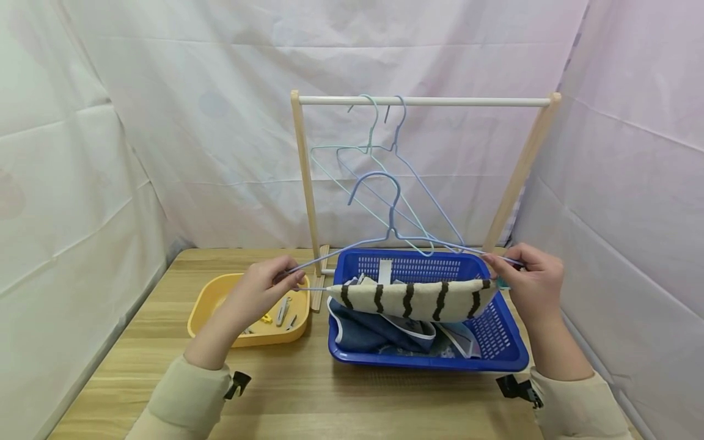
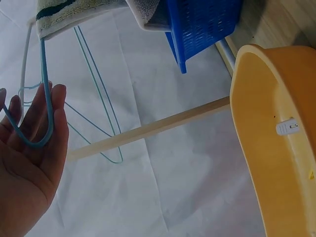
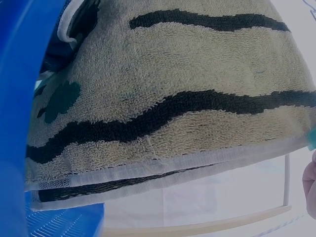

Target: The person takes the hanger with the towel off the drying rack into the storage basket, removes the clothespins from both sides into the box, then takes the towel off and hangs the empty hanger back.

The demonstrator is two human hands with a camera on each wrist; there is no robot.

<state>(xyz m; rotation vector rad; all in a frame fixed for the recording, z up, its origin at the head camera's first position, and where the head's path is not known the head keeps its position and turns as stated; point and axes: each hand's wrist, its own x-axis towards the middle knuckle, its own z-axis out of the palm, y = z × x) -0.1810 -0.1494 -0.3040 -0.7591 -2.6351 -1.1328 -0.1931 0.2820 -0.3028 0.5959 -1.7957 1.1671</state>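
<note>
A blue clothes hanger (image 1: 392, 214) is held up over the basket by both hands, its hook upward. My left hand (image 1: 255, 290) grips its left corner; in the left wrist view the hanger's bend (image 2: 49, 111) lies across the fingers. My right hand (image 1: 532, 278) pinches the right corner. Draped over the hanger's lower bar is a cream towel (image 1: 423, 300) with dark wavy stripes. In the right wrist view the towel (image 3: 207, 59) fills most of the picture, and a small teal piece (image 3: 312, 139) shows beside the fingertips; its kind is unclear.
Below the towel stands a blue plastic basket (image 1: 429, 363) with folded cloths, one navy (image 1: 368, 330). A yellow tray (image 1: 220, 293) with several small clips is at the left. Behind, two hangers (image 1: 371, 146) hang from a rack's white rail (image 1: 467, 101).
</note>
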